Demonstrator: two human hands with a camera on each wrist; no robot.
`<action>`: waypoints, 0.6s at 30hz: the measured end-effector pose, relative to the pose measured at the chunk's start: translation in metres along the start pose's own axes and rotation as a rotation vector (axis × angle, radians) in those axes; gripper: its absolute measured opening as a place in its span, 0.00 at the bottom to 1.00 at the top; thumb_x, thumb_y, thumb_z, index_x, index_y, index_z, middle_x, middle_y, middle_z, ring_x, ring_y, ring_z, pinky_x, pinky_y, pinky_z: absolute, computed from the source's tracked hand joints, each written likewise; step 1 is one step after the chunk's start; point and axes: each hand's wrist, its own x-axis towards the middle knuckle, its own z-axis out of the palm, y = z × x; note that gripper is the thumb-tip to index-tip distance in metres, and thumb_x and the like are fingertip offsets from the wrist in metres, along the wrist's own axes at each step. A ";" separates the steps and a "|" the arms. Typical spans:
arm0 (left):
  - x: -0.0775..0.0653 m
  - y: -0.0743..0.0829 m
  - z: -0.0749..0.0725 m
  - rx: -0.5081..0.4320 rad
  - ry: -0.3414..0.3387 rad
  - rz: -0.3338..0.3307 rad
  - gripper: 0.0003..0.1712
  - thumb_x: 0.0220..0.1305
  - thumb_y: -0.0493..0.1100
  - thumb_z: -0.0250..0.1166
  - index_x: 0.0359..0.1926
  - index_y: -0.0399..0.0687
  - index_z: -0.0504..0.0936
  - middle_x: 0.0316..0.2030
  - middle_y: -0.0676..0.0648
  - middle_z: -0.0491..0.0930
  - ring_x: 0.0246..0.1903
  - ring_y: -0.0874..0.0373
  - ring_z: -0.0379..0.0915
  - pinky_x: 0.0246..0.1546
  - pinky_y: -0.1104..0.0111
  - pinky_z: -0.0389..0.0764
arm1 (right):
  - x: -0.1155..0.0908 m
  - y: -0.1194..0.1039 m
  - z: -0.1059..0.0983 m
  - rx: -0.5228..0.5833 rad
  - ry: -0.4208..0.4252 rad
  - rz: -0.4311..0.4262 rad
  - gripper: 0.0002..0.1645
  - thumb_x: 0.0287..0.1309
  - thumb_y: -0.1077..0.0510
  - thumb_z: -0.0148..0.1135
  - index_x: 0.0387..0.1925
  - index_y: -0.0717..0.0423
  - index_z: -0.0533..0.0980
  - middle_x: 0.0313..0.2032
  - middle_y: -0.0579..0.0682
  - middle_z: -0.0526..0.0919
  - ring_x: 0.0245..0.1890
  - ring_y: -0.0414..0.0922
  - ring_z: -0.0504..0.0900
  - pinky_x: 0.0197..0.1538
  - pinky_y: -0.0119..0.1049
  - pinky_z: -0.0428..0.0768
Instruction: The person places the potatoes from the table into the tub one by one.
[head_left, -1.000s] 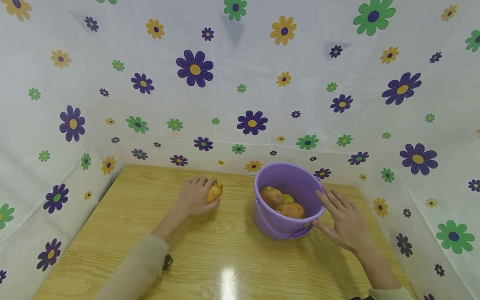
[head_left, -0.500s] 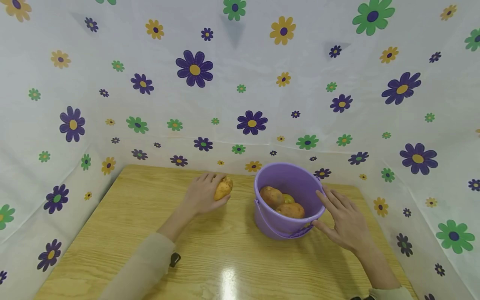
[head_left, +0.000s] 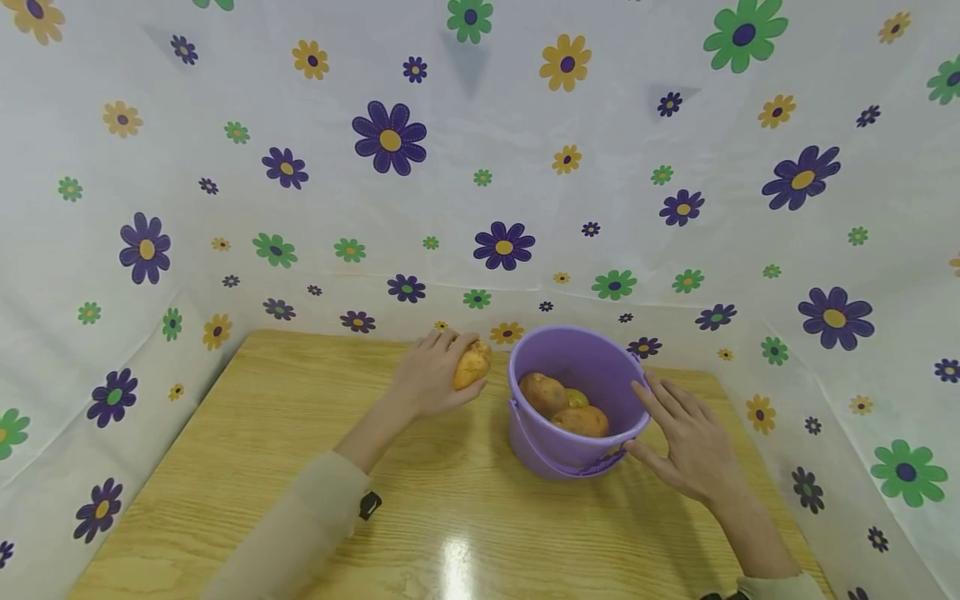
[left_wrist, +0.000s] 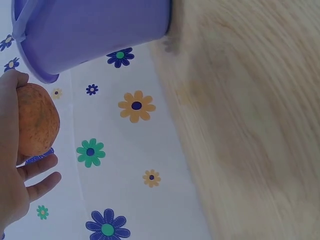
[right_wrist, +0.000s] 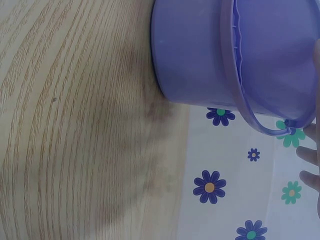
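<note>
My left hand [head_left: 431,375] grips a tan potato [head_left: 473,365] between thumb and fingers, raised above the table just left of a purple bucket [head_left: 551,454]. In the left wrist view the potato [left_wrist: 39,120] looks orange-brown and speckled, close to the bucket's rim [left_wrist: 37,70]. Fairly straight fingers of my right hand [head_left: 686,442] touch the bucket's right rim. Inside the bucket lie brown potatoes [head_left: 585,421] and a yellow-green rounded thing [head_left: 576,398], partly hidden behind them. The bucket's handle [right_wrist: 232,55] hangs down along its near side.
The wooden table [head_left: 315,400] bears the bucket on its right half. White cloth [head_left: 450,208] printed with flowers rises behind the table and at both sides. A bright reflection lies on the table's front part.
My left hand has carried the potato to the right and slightly upward in the view, nearer the bucket. My right hand and the bucket have stayed in place.
</note>
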 end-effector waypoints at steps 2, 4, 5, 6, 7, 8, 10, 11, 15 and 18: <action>0.003 0.002 -0.002 -0.003 0.007 0.001 0.42 0.65 0.68 0.64 0.72 0.52 0.71 0.55 0.42 0.82 0.54 0.44 0.81 0.56 0.51 0.86 | 0.000 0.000 0.000 -0.002 0.001 -0.001 0.51 0.66 0.22 0.54 0.79 0.48 0.66 0.75 0.60 0.72 0.70 0.65 0.73 0.67 0.65 0.74; 0.006 0.004 -0.004 0.003 0.025 0.006 0.42 0.65 0.68 0.64 0.72 0.51 0.72 0.56 0.42 0.83 0.55 0.44 0.82 0.56 0.51 0.86 | 0.001 0.000 0.001 -0.003 0.005 -0.005 0.52 0.67 0.21 0.53 0.79 0.48 0.66 0.75 0.61 0.72 0.70 0.65 0.74 0.67 0.65 0.75; 0.008 0.005 -0.005 0.001 0.032 0.007 0.42 0.65 0.67 0.65 0.72 0.51 0.72 0.56 0.42 0.83 0.55 0.44 0.81 0.56 0.51 0.86 | 0.001 0.000 0.001 -0.003 0.007 -0.008 0.52 0.67 0.21 0.52 0.79 0.48 0.66 0.75 0.61 0.73 0.70 0.65 0.74 0.67 0.65 0.75; 0.010 0.006 -0.005 0.006 0.040 0.009 0.42 0.65 0.68 0.65 0.72 0.51 0.72 0.56 0.42 0.83 0.55 0.44 0.81 0.56 0.51 0.86 | 0.001 0.000 0.001 -0.002 0.009 -0.009 0.52 0.67 0.21 0.52 0.79 0.48 0.66 0.75 0.60 0.73 0.70 0.65 0.74 0.67 0.65 0.75; 0.011 0.007 -0.006 0.011 0.046 0.010 0.42 0.65 0.68 0.65 0.72 0.51 0.72 0.57 0.42 0.83 0.55 0.45 0.81 0.56 0.52 0.86 | 0.001 0.000 0.002 0.000 0.011 -0.010 0.52 0.67 0.21 0.51 0.79 0.48 0.66 0.75 0.61 0.73 0.70 0.65 0.74 0.67 0.65 0.75; 0.013 0.008 -0.006 0.014 0.052 0.012 0.42 0.65 0.68 0.65 0.72 0.51 0.72 0.57 0.42 0.83 0.56 0.45 0.81 0.57 0.52 0.86 | 0.001 0.000 0.002 0.004 0.013 -0.011 0.52 0.67 0.21 0.51 0.79 0.48 0.66 0.75 0.61 0.72 0.70 0.65 0.74 0.67 0.65 0.74; 0.016 0.011 -0.008 0.014 0.058 0.017 0.42 0.65 0.68 0.65 0.72 0.51 0.72 0.57 0.42 0.83 0.56 0.45 0.81 0.58 0.52 0.86 | 0.001 0.001 0.002 0.008 0.013 -0.009 0.51 0.67 0.22 0.52 0.79 0.48 0.66 0.75 0.61 0.72 0.70 0.65 0.74 0.67 0.66 0.74; 0.017 0.012 -0.008 0.016 0.057 0.018 0.42 0.65 0.68 0.64 0.72 0.51 0.71 0.58 0.42 0.83 0.57 0.46 0.80 0.58 0.53 0.85 | 0.001 0.001 0.002 0.008 0.012 -0.008 0.51 0.67 0.22 0.54 0.79 0.48 0.66 0.75 0.61 0.72 0.70 0.65 0.74 0.67 0.66 0.74; 0.023 0.018 -0.011 0.024 0.078 0.040 0.42 0.65 0.69 0.64 0.72 0.51 0.72 0.57 0.43 0.83 0.56 0.46 0.81 0.58 0.53 0.86 | 0.000 0.001 0.002 0.009 0.001 -0.001 0.51 0.65 0.25 0.59 0.79 0.47 0.65 0.76 0.60 0.72 0.70 0.65 0.73 0.67 0.66 0.74; 0.026 0.022 -0.013 0.031 0.103 0.056 0.42 0.65 0.69 0.64 0.71 0.52 0.72 0.55 0.43 0.84 0.55 0.47 0.81 0.55 0.55 0.86 | 0.000 0.001 0.003 0.012 -0.002 0.001 0.51 0.64 0.26 0.60 0.79 0.48 0.65 0.76 0.61 0.72 0.71 0.65 0.73 0.68 0.66 0.73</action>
